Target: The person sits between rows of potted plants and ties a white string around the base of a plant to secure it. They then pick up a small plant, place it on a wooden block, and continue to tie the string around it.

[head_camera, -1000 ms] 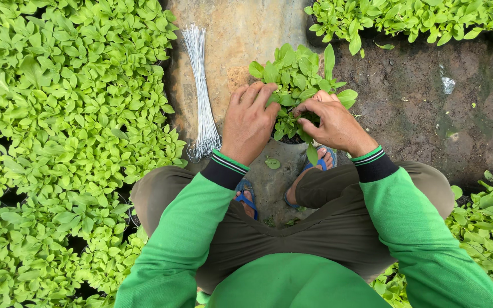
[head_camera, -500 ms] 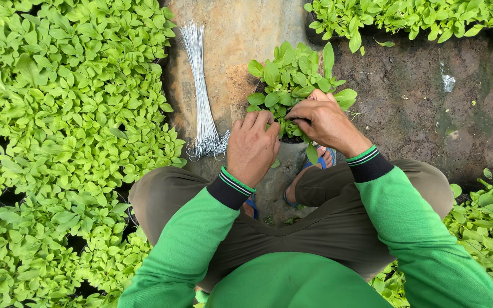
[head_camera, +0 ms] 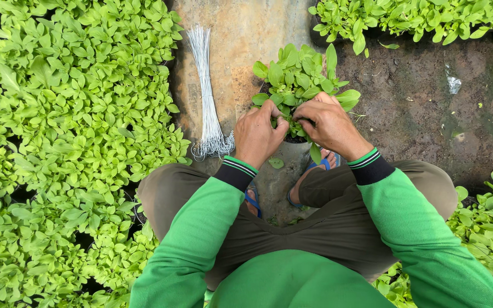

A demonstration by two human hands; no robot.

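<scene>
Left hand [head_camera: 259,134] and right hand [head_camera: 330,124] are both curled closed around the base of a leafy seedling clump [head_camera: 299,80], centre of scene. A bundle of thin white ties [head_camera: 206,97] lies just left, on the concrete strip [head_camera: 246,34].

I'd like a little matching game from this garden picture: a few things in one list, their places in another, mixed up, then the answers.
Things:
1. bundle of white ties
2. potted seedling
3. blue sandals
4. dense bed of seedlings

Places:
A. filling the picture's left side
B. under the person's feet
C. lying on the stone slab
D. between the left hand and right hand

Pairs: 1-C, 2-D, 3-B, 4-A
</scene>
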